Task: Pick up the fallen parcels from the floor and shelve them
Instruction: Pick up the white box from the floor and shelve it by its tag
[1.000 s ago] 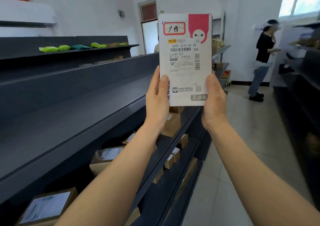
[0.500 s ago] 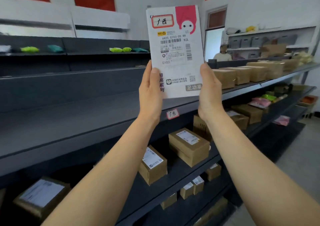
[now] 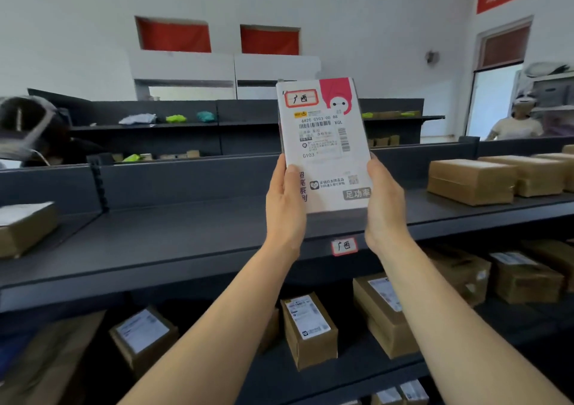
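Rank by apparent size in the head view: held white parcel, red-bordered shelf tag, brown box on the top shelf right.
1. white parcel, though nearness inflates it
2. brown box
3. shelf tag, clearly smallest

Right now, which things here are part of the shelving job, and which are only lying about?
Part of the job:
- white parcel, held upright in the left hand and right hand
- shelf label, same characters as the parcel's tag
- top shelf

Lying about:
- brown boxes
- green bags on the far rack
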Demonstrator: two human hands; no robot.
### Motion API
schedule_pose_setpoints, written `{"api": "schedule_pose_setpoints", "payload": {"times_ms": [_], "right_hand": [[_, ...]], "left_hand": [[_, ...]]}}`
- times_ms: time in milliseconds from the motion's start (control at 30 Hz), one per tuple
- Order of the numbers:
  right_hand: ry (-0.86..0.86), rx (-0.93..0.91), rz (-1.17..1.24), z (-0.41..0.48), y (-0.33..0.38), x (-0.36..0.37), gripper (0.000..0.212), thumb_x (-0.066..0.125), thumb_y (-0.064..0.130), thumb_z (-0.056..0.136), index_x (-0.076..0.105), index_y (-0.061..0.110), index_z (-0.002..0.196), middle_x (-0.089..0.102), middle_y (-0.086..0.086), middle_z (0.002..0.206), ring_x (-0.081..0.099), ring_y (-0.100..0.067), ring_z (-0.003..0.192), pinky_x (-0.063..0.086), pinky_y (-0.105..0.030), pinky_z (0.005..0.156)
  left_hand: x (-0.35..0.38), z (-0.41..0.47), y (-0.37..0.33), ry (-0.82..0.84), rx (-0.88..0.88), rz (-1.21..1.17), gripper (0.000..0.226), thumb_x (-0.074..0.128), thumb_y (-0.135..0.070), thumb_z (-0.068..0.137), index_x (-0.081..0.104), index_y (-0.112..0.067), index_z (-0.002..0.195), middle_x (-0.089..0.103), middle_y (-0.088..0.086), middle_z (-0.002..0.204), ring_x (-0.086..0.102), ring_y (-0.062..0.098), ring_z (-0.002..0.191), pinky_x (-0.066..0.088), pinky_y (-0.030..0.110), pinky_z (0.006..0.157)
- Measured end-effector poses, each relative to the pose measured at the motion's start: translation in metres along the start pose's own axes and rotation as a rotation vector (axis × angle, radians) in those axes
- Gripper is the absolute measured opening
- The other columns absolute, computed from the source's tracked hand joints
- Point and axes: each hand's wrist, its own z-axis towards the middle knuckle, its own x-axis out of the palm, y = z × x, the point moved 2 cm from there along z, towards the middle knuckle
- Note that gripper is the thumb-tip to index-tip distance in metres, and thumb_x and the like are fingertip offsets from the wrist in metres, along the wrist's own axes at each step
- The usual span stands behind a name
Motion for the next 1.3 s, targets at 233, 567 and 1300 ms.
{"api": "schedule_pose_setpoints", "payload": {"times_ms": [233, 567, 1300], "right_hand": [[-0.038, 0.046, -0.038, 0.013, -0.007, 0.007, 0.019, 0.051, 0.032, 0.092, 0.065, 0.023, 0.099, 0.073, -0.001, 0.096, 0.070, -0.015, 0.083, 0.053, -0.033, 0.066], [-0.011, 0.088, -0.148, 0.018, -0.032, 0.016, 0.027, 0.045, 0.031, 0.095, 0.070, 0.035, 0.084, 0.072, 0.009, 0.087, 0.065, -0.011, 0.081, 0.051, -0.029, 0.062], [-0.182, -0.343, -0.216, -0.033, 0.008, 0.014, 0.040, 0.048, 0.026, 0.102, 0.050, 0.014, 0.140, 0.054, 0.009, 0.135, 0.049, 0.016, 0.116, 0.037, -0.002, 0.093]], "left_hand": [[-0.004, 0.014, 0.003, 0.019, -0.153, 0.107, 0.043, 0.029, -0.042, 0.101, 0.040, -0.031, 0.140, 0.061, -0.007, 0.130, 0.059, 0.012, 0.111, 0.049, 0.036, 0.091], [-0.006, 0.021, 0.020, -0.018, -0.240, 0.194, 0.048, 0.030, -0.049, 0.100, 0.040, -0.019, 0.136, 0.055, -0.005, 0.112, 0.051, 0.000, 0.090, 0.038, 0.021, 0.061], [0.000, -0.013, -0.003, 0.096, 0.312, 0.008, 0.047, 0.033, -0.034, 0.100, 0.042, -0.015, 0.142, 0.049, -0.004, 0.140, 0.045, -0.009, 0.122, 0.033, 0.001, 0.095]]}}
